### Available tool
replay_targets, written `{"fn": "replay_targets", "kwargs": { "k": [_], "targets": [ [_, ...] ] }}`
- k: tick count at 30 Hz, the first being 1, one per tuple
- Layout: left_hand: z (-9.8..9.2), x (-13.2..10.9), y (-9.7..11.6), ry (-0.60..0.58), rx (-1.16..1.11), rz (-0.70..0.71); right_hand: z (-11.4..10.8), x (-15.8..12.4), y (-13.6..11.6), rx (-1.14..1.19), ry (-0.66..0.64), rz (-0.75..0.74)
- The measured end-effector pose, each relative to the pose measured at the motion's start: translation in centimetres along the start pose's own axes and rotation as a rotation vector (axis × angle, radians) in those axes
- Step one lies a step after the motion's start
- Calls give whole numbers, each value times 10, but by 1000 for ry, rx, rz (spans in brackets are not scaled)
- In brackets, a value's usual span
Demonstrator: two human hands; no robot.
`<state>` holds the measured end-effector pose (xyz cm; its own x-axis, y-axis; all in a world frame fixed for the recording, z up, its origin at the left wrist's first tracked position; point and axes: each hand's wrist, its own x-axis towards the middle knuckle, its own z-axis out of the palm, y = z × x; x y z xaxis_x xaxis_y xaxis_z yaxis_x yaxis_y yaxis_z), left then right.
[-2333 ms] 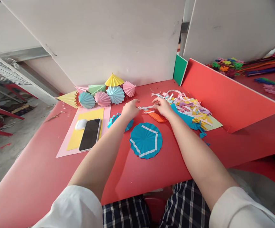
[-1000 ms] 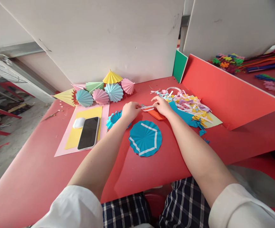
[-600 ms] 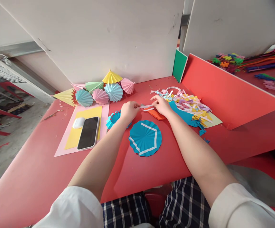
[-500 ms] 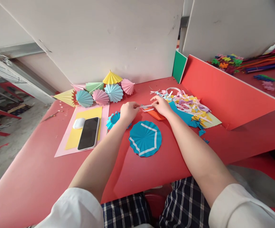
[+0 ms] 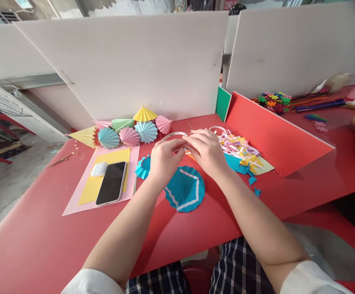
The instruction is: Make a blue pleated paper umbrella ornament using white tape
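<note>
Paper trim job is looking part done. Both hands are pinching narrow on the white strip: left hand and right hand are meeting fingertip to fingertip, with the strip arcing up behind them, just above the teal disc. That disc is lying flat on the table, already carrying white trim on roughly three edges; I'm judging the rest of the rim as left to do. Paper fans are sitting finished at the back, scrap pile to my right. Phone is showing a dark screen; I'm reading no brands or writing anywhere.

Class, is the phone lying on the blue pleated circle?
No, the phone lies on the yellow sheet, apart from the blue pleated circle.
</note>
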<state>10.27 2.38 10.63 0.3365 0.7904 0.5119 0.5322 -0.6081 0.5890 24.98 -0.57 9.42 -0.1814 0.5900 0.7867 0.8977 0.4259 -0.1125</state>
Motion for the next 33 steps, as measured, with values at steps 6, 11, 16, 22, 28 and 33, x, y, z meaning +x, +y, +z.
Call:
{"fn": "replay_targets", "kwargs": {
  "k": [6,11,16,22,28,33],
  "targets": [
    [-1,-10,10,43,-166,-83,-4,-4,-11,-90,106,12],
    [-7,-9,12,-5,-117,-163,-6,-6,-15,-69,33,1],
    [-11,-12,9,-5,-121,-124,-8,-6,-18,-49,-19,-27],
    [-16,-25,13,5,-307,-208,-8,-11,-26,-25,-2,-82],
    [-52,-46,1,110,-280,-231,-47,-11,-42,279,154,118],
    [-77,-118,-40,-197,238,-135,-57,-18,-37,838,-34,571]
  ]
}}
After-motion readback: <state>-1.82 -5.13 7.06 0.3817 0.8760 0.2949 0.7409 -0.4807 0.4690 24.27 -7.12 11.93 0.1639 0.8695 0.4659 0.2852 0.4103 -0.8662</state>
